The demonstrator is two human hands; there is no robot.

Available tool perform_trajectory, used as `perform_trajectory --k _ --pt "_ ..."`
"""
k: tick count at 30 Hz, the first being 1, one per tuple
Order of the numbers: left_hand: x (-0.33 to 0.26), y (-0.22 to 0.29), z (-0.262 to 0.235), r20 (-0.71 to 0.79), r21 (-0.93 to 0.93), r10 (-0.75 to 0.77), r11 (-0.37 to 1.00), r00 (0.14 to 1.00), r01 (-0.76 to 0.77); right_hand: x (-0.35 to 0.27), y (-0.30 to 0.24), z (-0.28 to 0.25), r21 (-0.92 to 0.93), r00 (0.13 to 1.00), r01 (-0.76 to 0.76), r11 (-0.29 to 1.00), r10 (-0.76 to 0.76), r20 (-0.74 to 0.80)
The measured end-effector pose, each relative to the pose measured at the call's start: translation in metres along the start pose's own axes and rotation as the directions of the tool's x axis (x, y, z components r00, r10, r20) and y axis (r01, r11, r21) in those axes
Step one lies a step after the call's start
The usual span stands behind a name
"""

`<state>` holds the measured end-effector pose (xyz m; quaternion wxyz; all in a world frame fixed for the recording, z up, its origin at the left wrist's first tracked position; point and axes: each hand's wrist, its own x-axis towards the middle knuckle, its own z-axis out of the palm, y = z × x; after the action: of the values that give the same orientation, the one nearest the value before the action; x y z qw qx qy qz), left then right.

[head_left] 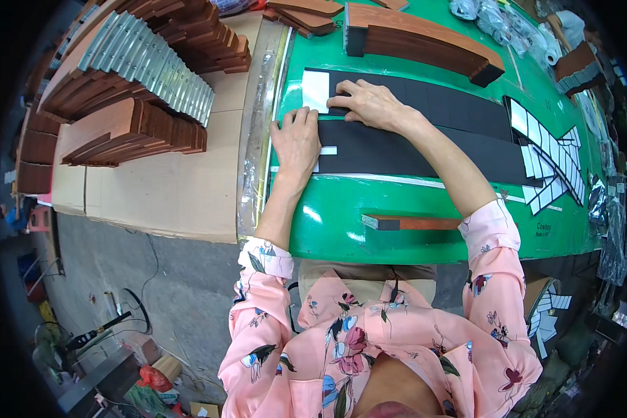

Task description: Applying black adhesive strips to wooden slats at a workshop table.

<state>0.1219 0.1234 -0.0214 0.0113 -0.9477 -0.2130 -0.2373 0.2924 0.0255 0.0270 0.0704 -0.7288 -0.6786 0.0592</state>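
Two long rows of black padding sheet (425, 150), cut across into pieces, lie on the green table. At the far row's left end shows a white backing area (315, 90). Bent over the black edge beside it, my right hand (369, 104) has its fingertips closed on a black pad (338, 80). My left hand (296, 143) rests at the left end of the near row, fingers stretched out and slightly bent. A small white strip (329, 150) lies on the near row beside it. What is under my left palm is hidden.
A curved brown wooden piece (425, 42) stands beyond the sheets; a narrower wooden piece (418, 223) lies at the near edge. White backing scraps with black lines (554, 157) pile up on the right. Stacked wooden parts (132, 132) and ribbed metal strips (150, 63) cover the cardboard at left.
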Motion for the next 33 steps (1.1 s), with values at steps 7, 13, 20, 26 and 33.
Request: perform_trajectory --k 7,13,20,26,33 --pt "-0.001 0.001 0.002 -0.002 -0.007 0.007 1.000 1.000 -0.007 0.005 -0.007 0.009 0.086 0.977 -0.163 0.983 0.173 -0.124" --pt "0.000 0.002 0.002 -0.008 -0.016 0.009 1.000 1.000 -0.009 0.019 -0.014 0.013 -0.091 0.960 -0.230 0.969 0.211 -0.182" --pt "0.000 0.000 0.000 0.012 -0.028 0.007 1.000 1.000 -0.007 0.030 -0.021 0.008 -0.074 0.969 -0.232 0.970 0.223 -0.110" --pt "0.000 -0.001 0.002 -0.004 -0.050 0.006 0.999 1.000 -0.007 0.031 -0.007 -0.007 0.097 0.938 -0.345 0.934 0.346 0.006" --pt "-0.001 -0.002 0.000 -0.036 -0.090 0.024 0.996 0.999 -0.027 -0.028 0.015 -0.046 0.917 0.705 -0.384 0.109 0.676 0.215"
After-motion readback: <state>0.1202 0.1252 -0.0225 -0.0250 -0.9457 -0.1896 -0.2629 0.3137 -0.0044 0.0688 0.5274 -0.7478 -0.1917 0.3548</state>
